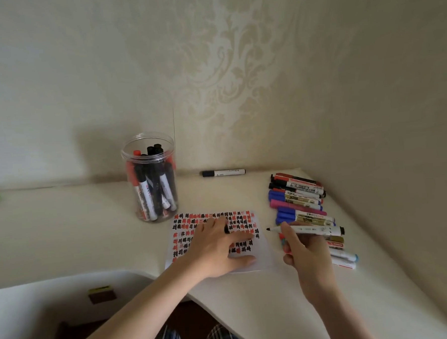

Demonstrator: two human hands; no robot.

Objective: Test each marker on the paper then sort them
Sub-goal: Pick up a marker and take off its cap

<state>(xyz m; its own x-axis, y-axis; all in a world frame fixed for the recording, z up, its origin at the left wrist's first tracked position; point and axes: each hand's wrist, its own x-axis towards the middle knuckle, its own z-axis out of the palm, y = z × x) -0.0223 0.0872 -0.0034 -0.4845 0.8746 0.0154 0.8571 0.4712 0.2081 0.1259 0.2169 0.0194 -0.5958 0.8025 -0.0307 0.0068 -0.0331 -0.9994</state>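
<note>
1. Left of the paper (pixel 261 256): clear jar (pixel 149 177) holding sorted markers.
2. On the paper: left hand (pixel 216 248) flat, fingers spread, small black cap (pixel 226 230) tucked between them.
3. Right of the paper: right hand (pixel 304 250) gripping uncapped marker (pixel 306 229), tip just off the sheet; unsorted pile (pixel 297 199) beyond.
4. Step, judged: testing. Next: tip down onto blank paper.
</note>
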